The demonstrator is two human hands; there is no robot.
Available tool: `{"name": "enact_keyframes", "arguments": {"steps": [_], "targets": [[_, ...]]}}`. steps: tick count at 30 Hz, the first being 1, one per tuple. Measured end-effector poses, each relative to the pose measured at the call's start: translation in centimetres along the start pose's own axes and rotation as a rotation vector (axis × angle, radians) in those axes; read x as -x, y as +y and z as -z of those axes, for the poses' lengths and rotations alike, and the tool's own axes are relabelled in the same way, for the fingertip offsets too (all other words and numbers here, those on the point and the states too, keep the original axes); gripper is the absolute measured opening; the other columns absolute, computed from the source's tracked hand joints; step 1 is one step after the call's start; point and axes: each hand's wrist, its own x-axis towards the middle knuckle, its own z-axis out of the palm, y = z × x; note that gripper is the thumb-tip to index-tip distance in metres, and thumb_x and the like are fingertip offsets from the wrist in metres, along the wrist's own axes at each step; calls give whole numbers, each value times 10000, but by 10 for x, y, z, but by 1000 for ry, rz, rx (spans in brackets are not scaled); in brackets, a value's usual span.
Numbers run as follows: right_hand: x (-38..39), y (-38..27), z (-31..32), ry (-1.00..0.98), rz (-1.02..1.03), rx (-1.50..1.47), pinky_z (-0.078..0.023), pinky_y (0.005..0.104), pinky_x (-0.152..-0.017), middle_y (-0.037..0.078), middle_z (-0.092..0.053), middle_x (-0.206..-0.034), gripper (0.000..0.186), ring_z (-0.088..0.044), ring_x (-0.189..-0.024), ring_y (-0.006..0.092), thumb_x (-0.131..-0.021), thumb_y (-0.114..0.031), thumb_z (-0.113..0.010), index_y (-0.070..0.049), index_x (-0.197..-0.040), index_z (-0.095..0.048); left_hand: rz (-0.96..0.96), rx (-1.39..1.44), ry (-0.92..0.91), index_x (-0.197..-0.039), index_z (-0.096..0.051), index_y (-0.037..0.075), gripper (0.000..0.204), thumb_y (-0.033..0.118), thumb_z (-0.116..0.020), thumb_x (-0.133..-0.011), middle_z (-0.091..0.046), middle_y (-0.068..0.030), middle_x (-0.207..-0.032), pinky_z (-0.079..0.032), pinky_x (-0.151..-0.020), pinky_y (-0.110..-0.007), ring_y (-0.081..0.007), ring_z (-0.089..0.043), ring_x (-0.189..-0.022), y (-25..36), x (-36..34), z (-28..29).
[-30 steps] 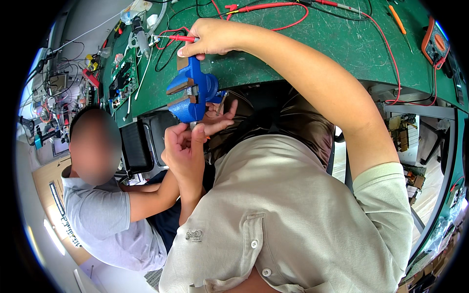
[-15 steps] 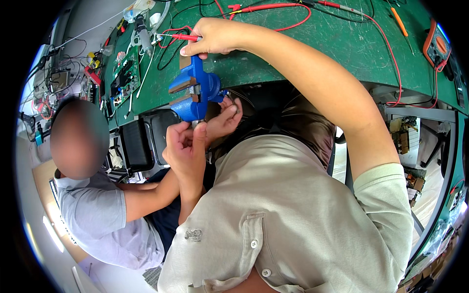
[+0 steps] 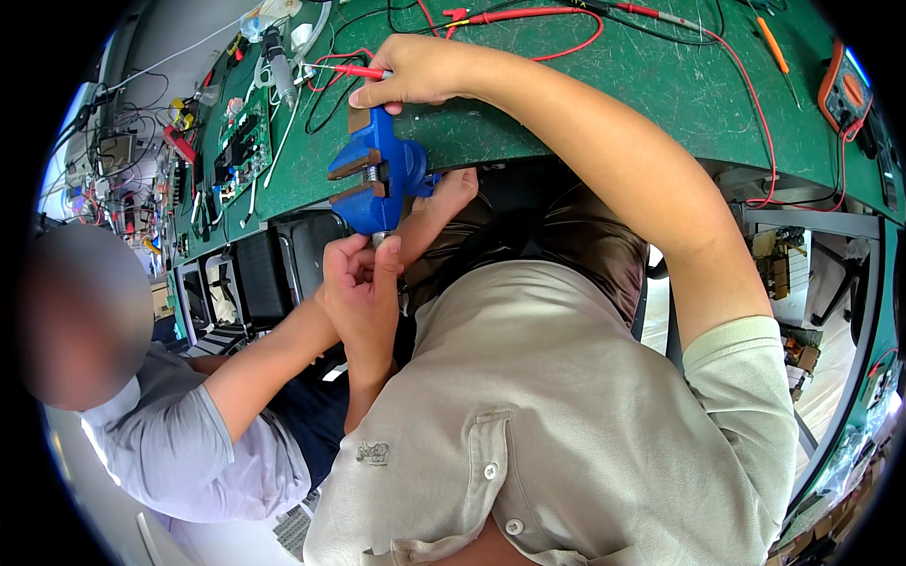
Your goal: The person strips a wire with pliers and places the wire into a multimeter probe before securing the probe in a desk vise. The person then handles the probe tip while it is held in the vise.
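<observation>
A single head-worn fisheye view looks steeply down, close over the wearer's torso, toward the green bench (image 3: pixel 604 104) edge.

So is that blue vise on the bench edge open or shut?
Open: the blue vise shows a clear gap between its jaws, screw visible, nothing clamped between them.

Electronics workshop, circuit board (image 3: pixel 243 141), multimeter (image 3: pixel 843 96)

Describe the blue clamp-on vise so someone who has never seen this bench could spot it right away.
Look along the near edge of the green workbench mat. The blue metal clamp-on vise hangs over that edge, below the right hand. It is the only solid blue thing among red leads and circuit boards.
</observation>
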Motion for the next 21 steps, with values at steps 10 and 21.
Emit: {"name": "enact_keyframes", "arguments": {"steps": [10, 21], "targets": [[5, -7, -1, 1, -37, -56, -304, 258, -409, 2, -554, -596, 407, -419, -446, 87, -833, -423, -691, -21, -774, -659, 10, -69, -4, -1006, -489, -22, 248, 109, -669, -896, -660, -83, -739, -480, -562, -191, -96, -621, -613, 9, 1, 0], [10, -21, 4, -25, -62, 10, -318, 247, -428, -10, -559, -608, 409, -429, -470, 72, -847, -446, -673, -49, -753, -645, -48, -123, 67, -922, -547, 1, 278, 152, -757, -821, -630, -58, -634, -429, -499, -199, -54, -538, -535, 7, -2, 2]]}}
